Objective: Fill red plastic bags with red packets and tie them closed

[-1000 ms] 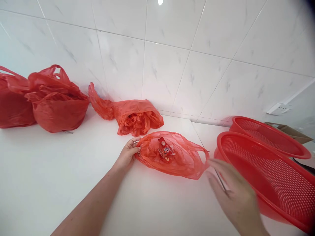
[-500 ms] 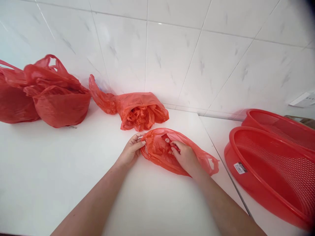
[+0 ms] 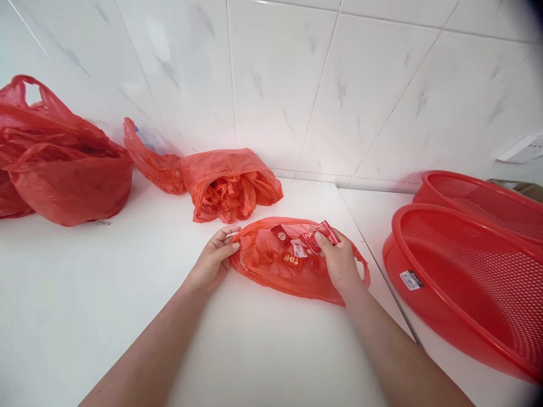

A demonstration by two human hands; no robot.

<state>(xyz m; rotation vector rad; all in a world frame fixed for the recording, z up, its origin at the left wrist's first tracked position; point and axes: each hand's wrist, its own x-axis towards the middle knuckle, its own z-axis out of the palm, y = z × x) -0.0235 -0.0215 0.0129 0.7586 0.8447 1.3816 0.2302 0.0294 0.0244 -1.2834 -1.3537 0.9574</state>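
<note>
A thin red plastic bag (image 3: 271, 282) lies on the white tabletop with its mouth spread upward. My left hand (image 3: 215, 254) pinches the left end of its rim between thumb and fingers. Over the bag's right part, my right hand (image 3: 341, 263) is closed on small red printed packets (image 3: 324, 233), held between thumb and fingers; how many I cannot tell. Inside the bag lie several more little packets: a dark red one (image 3: 280, 234), a white-and-pink one (image 3: 299, 249) and a red one with gold print (image 3: 292, 260).
Behind the bag rests a bundle of crumpled red plastic bags (image 3: 231, 169). Full red carrier bags (image 3: 76, 186) stand at the left by the tiled wall (image 3: 280, 73). At the right are a red plastic basket (image 3: 407, 243) with mesh sides and another (image 3: 428, 183) behind it.
My right hand has risen from inside the bag toward its right rim, bringing up red packets. The white-and-pink packet now shows. My left hand keeps its hold; the view has shifted slightly.
</note>
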